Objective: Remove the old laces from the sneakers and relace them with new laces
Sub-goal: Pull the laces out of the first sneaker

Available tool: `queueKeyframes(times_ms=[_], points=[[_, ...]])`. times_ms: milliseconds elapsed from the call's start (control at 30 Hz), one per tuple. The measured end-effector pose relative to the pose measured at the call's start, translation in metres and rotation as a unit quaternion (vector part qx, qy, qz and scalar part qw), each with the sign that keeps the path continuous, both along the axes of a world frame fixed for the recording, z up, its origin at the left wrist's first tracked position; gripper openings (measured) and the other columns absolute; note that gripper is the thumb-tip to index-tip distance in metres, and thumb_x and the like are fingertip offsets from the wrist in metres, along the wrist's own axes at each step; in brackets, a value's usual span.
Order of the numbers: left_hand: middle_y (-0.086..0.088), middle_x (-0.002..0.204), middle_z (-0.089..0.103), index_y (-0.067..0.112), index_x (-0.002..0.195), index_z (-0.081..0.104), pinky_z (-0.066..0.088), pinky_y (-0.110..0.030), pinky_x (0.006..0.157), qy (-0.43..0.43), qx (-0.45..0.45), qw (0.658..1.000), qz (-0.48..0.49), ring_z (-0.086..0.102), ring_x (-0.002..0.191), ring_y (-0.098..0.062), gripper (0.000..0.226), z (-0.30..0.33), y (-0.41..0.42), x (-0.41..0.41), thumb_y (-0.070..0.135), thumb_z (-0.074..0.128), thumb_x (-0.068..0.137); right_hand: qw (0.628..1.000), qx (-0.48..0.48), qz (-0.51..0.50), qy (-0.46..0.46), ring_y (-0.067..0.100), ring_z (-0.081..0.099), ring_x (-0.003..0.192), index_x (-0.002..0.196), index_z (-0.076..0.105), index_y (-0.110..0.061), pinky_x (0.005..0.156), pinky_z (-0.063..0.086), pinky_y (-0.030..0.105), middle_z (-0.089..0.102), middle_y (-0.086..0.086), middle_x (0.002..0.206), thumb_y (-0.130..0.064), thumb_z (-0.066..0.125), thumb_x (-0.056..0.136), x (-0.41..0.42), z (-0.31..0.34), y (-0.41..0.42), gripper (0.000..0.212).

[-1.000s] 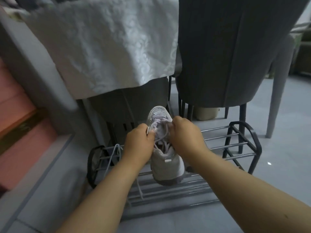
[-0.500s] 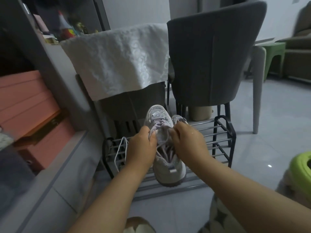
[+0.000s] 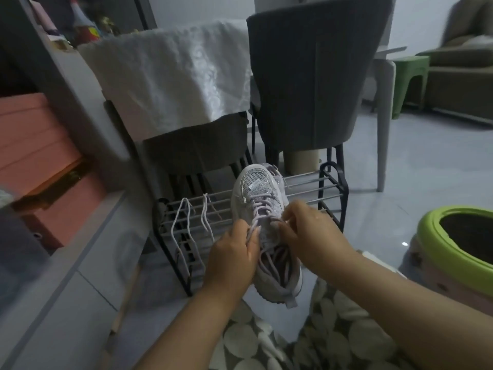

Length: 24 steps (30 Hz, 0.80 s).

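Grey floor tiles fill the room, and on them stands a low black wire rack [image 3: 330,180] in front of two dark chairs [image 3: 314,76], one covered with a white cloth [image 3: 170,76]. I see the sneaker [image 3: 262,206] lying on this rack between both hands, its toe pointing away from me and its heel toward me, so its long axis runs straight from my body to the chairs. My left hand [image 3: 232,260] has the fingers curled and pinches the lace [image 3: 252,231] at the left side of the eyelets. My right hand [image 3: 306,233] is also curled, and its fingertips pinch the lace at the middle of the shoe, a little further forward than the left hand. Both hands touch the shoe; the right one is nearer to the crossings that remain toward the toe. I judge that the lace must be pulled up and toward me, across the long axis. Two loose laces [image 3: 186,225] hang over the rack bars to the left, apart from the shoe. A green round seat [image 3: 426,236] stands at the right.
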<state>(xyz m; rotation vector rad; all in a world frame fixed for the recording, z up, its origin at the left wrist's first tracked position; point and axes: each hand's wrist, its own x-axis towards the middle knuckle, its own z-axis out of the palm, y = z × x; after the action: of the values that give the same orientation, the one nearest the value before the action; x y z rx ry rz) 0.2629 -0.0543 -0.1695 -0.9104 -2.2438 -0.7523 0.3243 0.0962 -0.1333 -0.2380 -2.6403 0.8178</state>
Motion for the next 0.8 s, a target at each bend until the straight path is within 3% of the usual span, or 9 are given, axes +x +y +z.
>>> queueKeyframes(times_ms=[100,167,233,333,500,600,700,800], points=[[0.000,0.050,0.044,0.014,0.071,0.046,0.012,-0.019,0.038,-0.014,-0.025,0.999,-0.031,0.040,0.038,-0.015,0.024,-0.023,0.005,0.011,0.022,0.061,0.088,0.999,0.004,-0.013,-0.042,0.016,0.054,0.078,0.101,0.044,-0.023,0.069,0.048,0.034,0.056,-0.004,0.088,-0.044,0.049,0.093,0.018,-0.020,0.005,0.023],[0.000,0.049,0.047,0.014,0.071,0.047,0.013,-0.016,0.040,-0.025,-0.052,0.997,-0.042,0.044,0.037,-0.018,0.026,-0.035,0.008,0.016,0.029,0.053,0.090,0.997,0.001,-0.021,-0.076,0.012,0.055,0.078,0.102,0.043,-0.026,0.070,0.049,0.032,0.056,-0.008,0.087,-0.042,0.052,0.093,0.027,-0.032,0.009,0.021],[-0.004,0.050,0.053,0.013,0.069,0.049,0.021,-0.021,0.040,-0.026,-0.077,0.996,-0.048,0.050,0.038,-0.022,0.028,-0.046,0.011,0.022,0.033,0.045,0.089,0.994,0.003,-0.025,-0.104,0.010,0.054,0.077,0.104,0.043,-0.027,0.070,0.049,0.029,0.055,-0.011,0.085,-0.039,0.055,0.092,0.037,-0.040,0.013,0.020],[-0.003,0.049,0.053,0.015,0.069,0.049,0.020,-0.022,0.042,-0.047,-0.082,0.994,-0.056,0.051,0.039,-0.021,0.026,-0.052,0.015,0.033,0.032,0.052,0.087,0.992,-0.005,-0.023,-0.126,0.010,0.056,0.078,0.106,0.043,-0.027,0.074,0.051,0.030,0.055,-0.011,0.081,-0.032,0.059,0.091,0.048,-0.045,0.018,0.022],[-0.002,0.049,0.051,0.021,0.071,0.036,0.018,-0.022,0.043,-0.144,-0.070,0.986,-0.053,0.050,0.041,-0.023,0.032,-0.057,0.018,0.049,0.026,0.065,0.086,0.991,-0.001,-0.012,-0.131,0.007,0.051,0.072,0.097,0.041,-0.028,0.063,0.039,0.024,0.050,-0.015,0.071,-0.031,0.064,0.087,0.056,-0.050,0.027,0.026],[0.004,0.051,0.041,0.022,0.074,0.034,0.022,-0.028,0.048,-0.191,-0.055,0.979,-0.046,0.051,0.051,-0.028,0.033,-0.062,0.017,0.049,0.030,0.061,0.091,0.990,-0.012,0.005,-0.137,0.007,0.054,0.073,0.096,0.042,-0.029,0.063,0.041,0.023,0.058,-0.013,0.077,-0.034,0.066,0.085,0.055,-0.050,0.029,0.027],[0.009,0.050,0.028,0.026,0.070,0.032,0.021,-0.029,0.048,-0.199,-0.060,0.978,-0.032,0.043,0.048,-0.021,0.036,-0.062,0.016,0.049,0.033,0.060,0.091,0.989,0.010,0.017,-0.144,0.001,0.051,0.068,0.101,0.045,-0.030,0.055,0.036,0.012,0.062,-0.012,0.082,-0.039,0.065,0.085,0.053,-0.048,0.031,0.027],[0.009,0.048,0.031,0.031,0.063,0.026,0.021,-0.027,0.044,-0.216,-0.056,0.975,-0.017,0.033,0.044,-0.009,0.043,-0.061,0.014,0.046,0.035,0.059,0.090,0.987,0.014,0.029,-0.157,-0.005,0.048,0.063,0.100,0.043,-0.033,0.050,0.033,0.009,0.062,-0.015,0.081,-0.042,0.063,0.085,0.049,-0.046,0.031,0.027]])
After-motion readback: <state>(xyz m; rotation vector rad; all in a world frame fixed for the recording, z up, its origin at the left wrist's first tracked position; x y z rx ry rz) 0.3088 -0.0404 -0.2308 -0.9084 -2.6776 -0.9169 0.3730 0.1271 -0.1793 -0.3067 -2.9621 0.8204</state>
